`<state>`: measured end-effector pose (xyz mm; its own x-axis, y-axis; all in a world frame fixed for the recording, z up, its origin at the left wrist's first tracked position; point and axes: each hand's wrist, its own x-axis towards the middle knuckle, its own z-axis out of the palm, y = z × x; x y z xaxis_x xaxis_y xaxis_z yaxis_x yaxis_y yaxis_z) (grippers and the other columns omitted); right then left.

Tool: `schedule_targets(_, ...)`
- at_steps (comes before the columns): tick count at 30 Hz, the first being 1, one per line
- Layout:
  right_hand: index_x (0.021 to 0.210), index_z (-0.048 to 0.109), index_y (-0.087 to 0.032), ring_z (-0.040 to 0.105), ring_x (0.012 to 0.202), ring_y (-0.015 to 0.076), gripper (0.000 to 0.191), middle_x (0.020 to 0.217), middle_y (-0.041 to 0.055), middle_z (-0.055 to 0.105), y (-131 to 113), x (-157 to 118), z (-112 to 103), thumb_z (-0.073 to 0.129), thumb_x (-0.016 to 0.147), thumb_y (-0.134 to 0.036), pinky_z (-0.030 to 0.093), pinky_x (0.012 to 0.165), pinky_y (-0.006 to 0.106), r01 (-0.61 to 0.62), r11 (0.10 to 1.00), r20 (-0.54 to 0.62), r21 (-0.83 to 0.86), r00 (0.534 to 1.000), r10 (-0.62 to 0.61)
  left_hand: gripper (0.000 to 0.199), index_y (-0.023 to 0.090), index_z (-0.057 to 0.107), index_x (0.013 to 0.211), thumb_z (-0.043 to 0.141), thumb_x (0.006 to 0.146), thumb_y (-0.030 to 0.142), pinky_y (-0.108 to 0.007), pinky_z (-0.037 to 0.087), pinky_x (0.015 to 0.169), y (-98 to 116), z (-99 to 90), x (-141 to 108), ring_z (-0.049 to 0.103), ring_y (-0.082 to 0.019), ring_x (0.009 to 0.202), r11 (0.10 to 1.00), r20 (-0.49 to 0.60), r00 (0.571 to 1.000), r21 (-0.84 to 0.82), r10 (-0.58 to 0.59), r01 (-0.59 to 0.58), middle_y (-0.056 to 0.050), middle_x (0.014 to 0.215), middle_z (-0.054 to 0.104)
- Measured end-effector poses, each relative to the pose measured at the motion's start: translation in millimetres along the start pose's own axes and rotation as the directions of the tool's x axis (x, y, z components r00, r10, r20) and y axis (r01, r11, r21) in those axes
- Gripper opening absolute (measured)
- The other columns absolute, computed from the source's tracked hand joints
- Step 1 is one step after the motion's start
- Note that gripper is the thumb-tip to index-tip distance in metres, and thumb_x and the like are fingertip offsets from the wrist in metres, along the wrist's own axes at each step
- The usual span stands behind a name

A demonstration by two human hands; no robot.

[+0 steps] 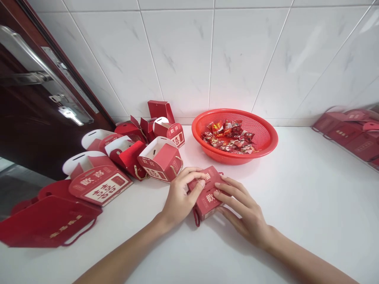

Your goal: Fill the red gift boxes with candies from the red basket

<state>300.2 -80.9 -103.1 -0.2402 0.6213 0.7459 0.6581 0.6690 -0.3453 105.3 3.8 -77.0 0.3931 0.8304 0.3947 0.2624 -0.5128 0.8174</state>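
A small red candy box (209,200) with gold lettering and a dark red cord stands on the white table, its top flaps folded over. My left hand (182,194) grips it from the left, thumb and index finger on the top by the slots. From the right, my right hand (244,209) holds the same box, fingers across its top and thumb low at its side. Just behind, an open red box (158,157) with a gold cord sits upright. Whether the held box contains anything is hidden.
Wrapped sweets (231,138) lie in a red plastic basket (268,152) near the tiled wall. Several open red boxes (102,185) crowd the left side. More red boxes (349,132) stand at the far right. A dark door (32,94) with keys borders the left.
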Motion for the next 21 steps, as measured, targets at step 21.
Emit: schedule_targets(21,0.135,0.062,-0.020,0.056,0.135,0.0305,0.039,0.127,0.0155,0.071,-1.1,2.2,-2.7,0.060,0.096,-0.012,0.060,0.101,0.050,-0.002,1.000,0.015,-0.009,1.000,0.002,0.015,0.023,0.074,0.098,0.060,0.096,0.029,-0.037,0.055,0.098,-1.2,-0.2,-0.8,0.068,-0.024,0.111,1.000,0.000,1.000,-0.002,0.015,-0.015,-0.007,0.112,0.071)
